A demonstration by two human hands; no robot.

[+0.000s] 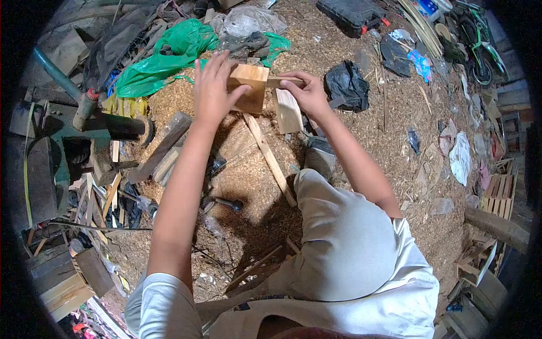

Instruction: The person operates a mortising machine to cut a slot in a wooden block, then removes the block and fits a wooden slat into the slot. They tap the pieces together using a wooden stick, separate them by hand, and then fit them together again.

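My left hand grips a squarish wooden block, its thumb across the near face and its fingers at the far left side. A thin wooden strip is pinched between the thumb and fingers of my right hand. The strip's left end meets the right side of the block; whether the two are joined cannot be seen. Just below my right hand, a pale board stands at a tilt. A long narrow wooden stick slants from under the block toward my knee.
Sawdust and shavings cover the ground. To the left stands a metal machine or vise beside dark wood offcuts. Green plastic bags, a black bag and a dark case lie farther off. A hammer-like tool rests near my knee.
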